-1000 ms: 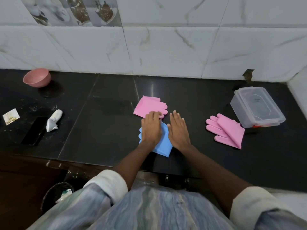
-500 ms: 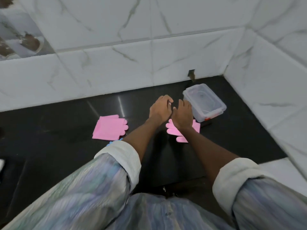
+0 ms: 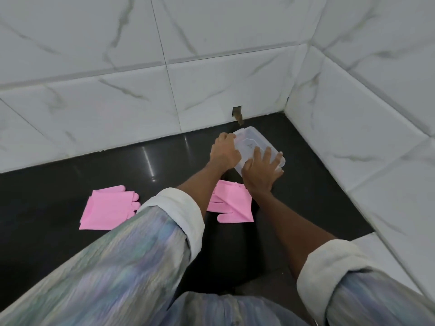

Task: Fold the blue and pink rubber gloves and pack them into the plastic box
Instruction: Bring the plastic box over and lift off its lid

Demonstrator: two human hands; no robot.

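Note:
A clear plastic box (image 3: pixel 250 142) with its lid on stands on the black counter near the corner of the tiled walls. My left hand (image 3: pixel 224 152) grips its left edge with curled fingers. My right hand (image 3: pixel 262 169) lies on the lid's near end, fingers spread over it. A folded pink glove (image 3: pixel 109 209) lies on the counter to the left. Another pink glove (image 3: pixel 231 203) lies just in front of the box, under my arms. The blue glove is hidden behind my left sleeve.
The black counter (image 3: pixel 94 170) runs left from the corner. White marble-look wall tiles (image 3: pixel 211 85) close it at the back and on the right. A small notch (image 3: pixel 237 112) in the tile sits just behind the box.
My head turned right toward the corner. Both hands left the blue glove, passed over the right pink glove and now rest on the plastic box.

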